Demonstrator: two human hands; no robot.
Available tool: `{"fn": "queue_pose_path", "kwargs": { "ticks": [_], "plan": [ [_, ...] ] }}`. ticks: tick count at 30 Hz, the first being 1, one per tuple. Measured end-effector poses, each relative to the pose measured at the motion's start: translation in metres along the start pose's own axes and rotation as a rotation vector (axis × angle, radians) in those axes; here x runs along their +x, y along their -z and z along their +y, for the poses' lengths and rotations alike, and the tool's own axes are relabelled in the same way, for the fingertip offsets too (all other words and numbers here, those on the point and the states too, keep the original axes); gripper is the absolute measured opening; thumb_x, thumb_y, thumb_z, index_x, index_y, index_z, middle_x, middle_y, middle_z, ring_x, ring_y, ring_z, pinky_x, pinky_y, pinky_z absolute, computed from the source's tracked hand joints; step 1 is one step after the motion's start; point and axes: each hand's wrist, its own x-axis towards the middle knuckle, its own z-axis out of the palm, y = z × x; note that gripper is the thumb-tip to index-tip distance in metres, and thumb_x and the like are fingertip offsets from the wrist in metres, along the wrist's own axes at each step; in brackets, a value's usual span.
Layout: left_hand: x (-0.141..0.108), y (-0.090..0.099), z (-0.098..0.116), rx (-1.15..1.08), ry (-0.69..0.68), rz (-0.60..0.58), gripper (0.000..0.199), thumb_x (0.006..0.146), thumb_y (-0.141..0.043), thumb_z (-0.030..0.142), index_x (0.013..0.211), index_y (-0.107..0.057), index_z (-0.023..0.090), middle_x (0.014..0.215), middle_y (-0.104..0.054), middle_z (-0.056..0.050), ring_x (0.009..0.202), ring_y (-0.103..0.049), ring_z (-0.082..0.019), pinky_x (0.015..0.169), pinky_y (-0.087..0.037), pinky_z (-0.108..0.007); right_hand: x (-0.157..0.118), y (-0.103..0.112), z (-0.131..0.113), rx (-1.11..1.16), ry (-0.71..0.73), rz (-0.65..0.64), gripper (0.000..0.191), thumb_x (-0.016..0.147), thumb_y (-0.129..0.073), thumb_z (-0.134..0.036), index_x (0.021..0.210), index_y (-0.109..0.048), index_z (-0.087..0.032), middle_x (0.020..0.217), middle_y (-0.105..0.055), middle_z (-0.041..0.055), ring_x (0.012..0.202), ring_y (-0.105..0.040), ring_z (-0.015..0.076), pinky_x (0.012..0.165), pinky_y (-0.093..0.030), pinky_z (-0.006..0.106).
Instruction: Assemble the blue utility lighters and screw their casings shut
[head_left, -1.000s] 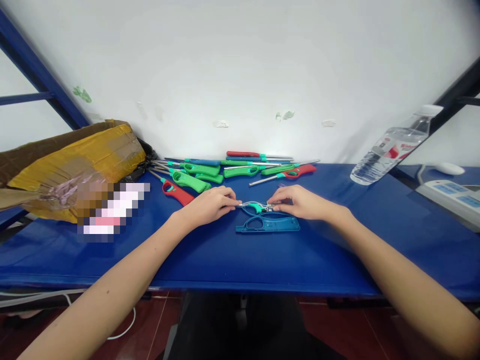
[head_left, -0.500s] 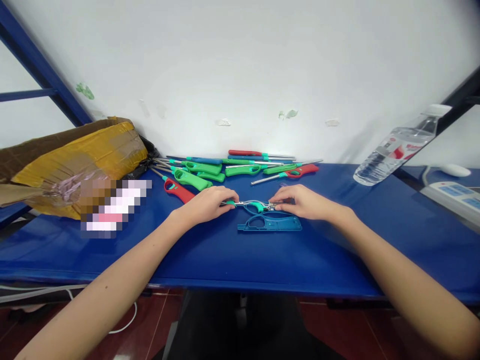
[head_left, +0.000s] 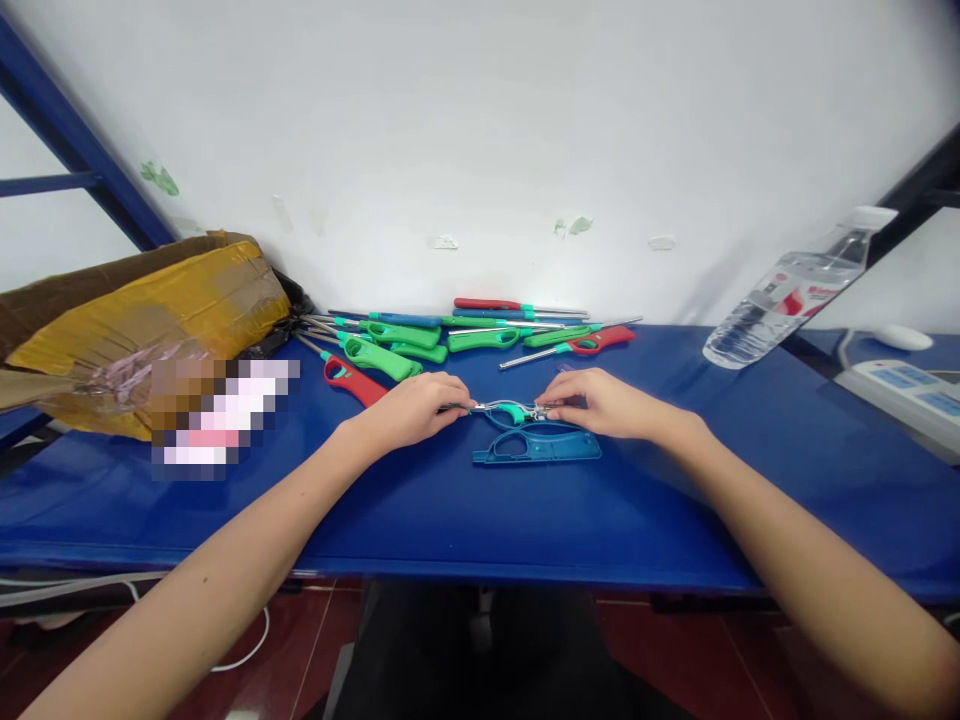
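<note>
An opened-up lighter point(head_left: 514, 411) of the long-nosed kind lies crosswise between my hands, its teal trigger and small metal parts exposed. My left hand point(head_left: 420, 405) pinches its metal tube end. With thumb and fingertips, my right hand point(head_left: 600, 402) grips the other end near the metal inner parts; the exact part is covered by the fingers. Just in front, a loose blue half-shell point(head_left: 540, 446) lies on the blue table point(head_left: 480, 520) with its hollow side up. Behind my left wrist rests a red lighter point(head_left: 349, 378).
Several green, red and blue long lighters point(head_left: 491, 338) lie piled against the wall. A taped cardboard box point(head_left: 150, 320) stands at left. On the right are a tilted water bottle point(head_left: 787, 295) and a white power strip point(head_left: 911, 395).
The view has shifted slightly. My left fingertips have altered their grip around the tube end, with less teal showing there. My right hand stays at the same end of the lighter.
</note>
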Motion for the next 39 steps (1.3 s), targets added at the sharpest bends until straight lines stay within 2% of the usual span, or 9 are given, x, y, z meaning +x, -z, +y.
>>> {"fn": "queue_pose_path", "kwargs": {
  "ticks": [7, 16, 25, 32, 39],
  "plan": [
    [-0.0008, -0.0008, 0.0025, 0.042, 0.033, 0.003, 0.021, 0.092, -0.055, 0.015, 0.102, -0.073, 0.018, 0.108, -0.067, -0.008, 0.096, -0.063, -0.020, 0.084, -0.050, -0.031, -0.0007, -0.0008, 0.0001, -0.019, 0.011, 0.005, 0.027, 0.092, -0.058, -0.031, 0.111, -0.075, -0.021, 0.102, -0.074, 0.0088, 0.091, -0.066, 0.0228, 0.083, -0.051, 0.037],
    [-0.0008, -0.0055, 0.0026, 0.162, -0.028, 0.036, 0.022, 0.094, -0.053, 0.017, 0.104, -0.073, 0.019, 0.093, -0.069, -0.007, 0.088, -0.063, -0.020, 0.078, -0.046, -0.032, -0.0009, -0.0009, 0.0000, 0.003, 0.002, 0.007, 0.027, 0.091, -0.059, -0.031, 0.110, -0.075, -0.022, 0.102, -0.073, 0.0088, 0.091, -0.066, 0.0236, 0.082, -0.051, 0.037],
    [-0.0021, -0.0063, 0.0009, 0.187, -0.041, 0.006, 0.031, 0.096, -0.046, 0.012, 0.111, -0.072, 0.018, 0.098, -0.072, -0.008, 0.093, -0.063, -0.021, 0.081, -0.046, -0.034, -0.0008, -0.0007, -0.0011, -0.079, 0.014, 0.010, 0.030, 0.094, -0.054, -0.027, 0.114, -0.074, -0.020, 0.104, -0.071, 0.0105, 0.092, -0.065, 0.0231, 0.085, -0.050, 0.038],
    [-0.0018, -0.0076, 0.0034, 0.236, -0.051, 0.011, 0.023, 0.094, -0.059, 0.027, 0.111, -0.071, 0.017, 0.099, -0.073, -0.008, 0.098, -0.061, -0.023, 0.082, -0.046, -0.035, -0.0016, -0.0007, 0.0011, -0.038, 0.009, 0.012, 0.029, 0.093, -0.055, -0.029, 0.114, -0.074, -0.021, 0.104, -0.071, 0.0094, 0.092, -0.065, 0.0227, 0.084, -0.051, 0.038],
    [-0.0006, -0.0079, 0.0060, 0.272, -0.039, 0.018, 0.023, 0.098, -0.052, 0.024, 0.108, -0.072, 0.018, 0.094, -0.071, -0.008, 0.095, -0.062, -0.021, 0.081, -0.044, -0.033, -0.0011, -0.0011, 0.0010, -0.021, 0.007, 0.008, 0.029, 0.093, -0.056, -0.030, 0.114, -0.074, -0.023, 0.107, -0.070, 0.0093, 0.095, -0.065, 0.0231, 0.087, -0.051, 0.038]
  ]
}}
